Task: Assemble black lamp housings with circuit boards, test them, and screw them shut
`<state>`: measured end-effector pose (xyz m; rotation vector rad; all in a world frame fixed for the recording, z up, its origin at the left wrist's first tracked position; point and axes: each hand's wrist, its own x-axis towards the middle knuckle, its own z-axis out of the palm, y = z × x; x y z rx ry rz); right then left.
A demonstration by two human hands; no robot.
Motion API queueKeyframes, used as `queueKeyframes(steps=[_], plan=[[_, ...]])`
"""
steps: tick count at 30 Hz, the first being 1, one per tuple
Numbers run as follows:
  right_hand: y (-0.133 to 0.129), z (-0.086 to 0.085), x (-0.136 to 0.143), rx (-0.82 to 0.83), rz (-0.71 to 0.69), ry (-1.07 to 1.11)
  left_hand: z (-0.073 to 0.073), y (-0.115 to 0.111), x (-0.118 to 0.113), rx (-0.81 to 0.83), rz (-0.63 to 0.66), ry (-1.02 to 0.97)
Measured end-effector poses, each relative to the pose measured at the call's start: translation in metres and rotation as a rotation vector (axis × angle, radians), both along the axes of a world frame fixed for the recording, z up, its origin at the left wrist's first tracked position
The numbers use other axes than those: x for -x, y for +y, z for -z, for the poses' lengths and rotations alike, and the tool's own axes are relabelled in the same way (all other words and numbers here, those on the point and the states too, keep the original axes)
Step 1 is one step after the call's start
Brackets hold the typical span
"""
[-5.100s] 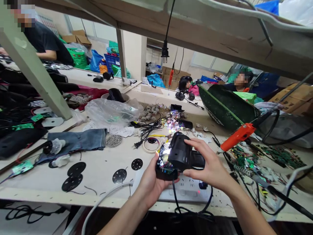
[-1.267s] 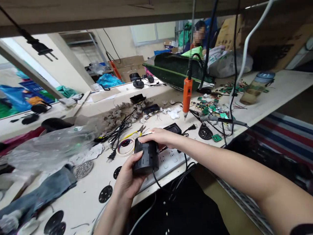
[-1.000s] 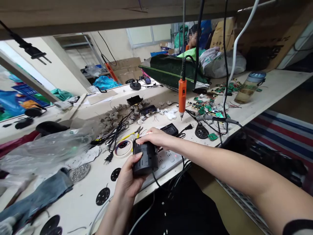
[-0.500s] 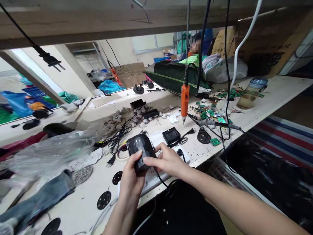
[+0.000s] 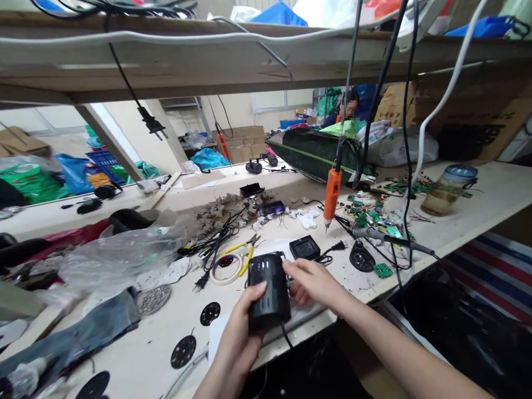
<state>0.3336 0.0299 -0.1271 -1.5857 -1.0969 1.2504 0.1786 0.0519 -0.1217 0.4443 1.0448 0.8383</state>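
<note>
My left hand (image 5: 245,321) is closed around a black plastic device (image 5: 269,291), thumb across its front. The device has rounded corners, short light marks near its top and a cord (image 5: 286,335) hanging from its lower end. At its right edge is my right hand (image 5: 311,282), fingers curled and the index fingertip against the upper edge. What those fingers hold, if anything, is hidden. Behind the device lie yellow-handled pliers (image 5: 248,257), a roll of tape (image 5: 226,269) and a square black tray-like part (image 5: 305,247) beside a plug cord (image 5: 332,252).
An orange electric screwdriver (image 5: 332,194) hangs over the bench. To the right are a soldering iron (image 5: 374,235), green circuit boards (image 5: 383,270) and a bottle (image 5: 449,191). Plastic bags (image 5: 124,255) and black discs (image 5: 183,351) lie left. A shelf (image 5: 187,66) crosses above; a person sits far back.
The view has tilted up and shifted left, so more shelf shows. My right hand has moved from the device's front to its right edge. The device is turned more upright.
</note>
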Motion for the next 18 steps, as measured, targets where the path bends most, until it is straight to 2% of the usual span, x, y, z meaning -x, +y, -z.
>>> queueKeyframes(steps=[3, 6, 9, 13, 15, 18], plan=[[0.003, -0.004, -0.008, -0.115, 0.065, -0.056, 0.001, -0.014, 0.002, 0.005, 0.098, -0.010], [0.001, -0.008, -0.010, -0.187, 0.076, -0.065, -0.001, -0.023, 0.004, -0.031, 0.139, -0.013], [0.001, -0.011, -0.011, -0.192, 0.058, -0.031, -0.006, -0.020, 0.007, -0.108, 0.210, 0.018], [0.012, -0.013, -0.021, -0.233, 0.097, -0.063, -0.013, 0.011, 0.012, -0.299, 0.388, 0.240], [0.016, -0.014, -0.031, -0.309, 0.189, -0.145, -0.014, 0.035, 0.012, -0.380, 0.456, 0.371], [0.019, -0.016, -0.052, -0.471, 0.406, -0.277, -0.012, 0.067, 0.011, -0.433, 0.508, 0.455]])
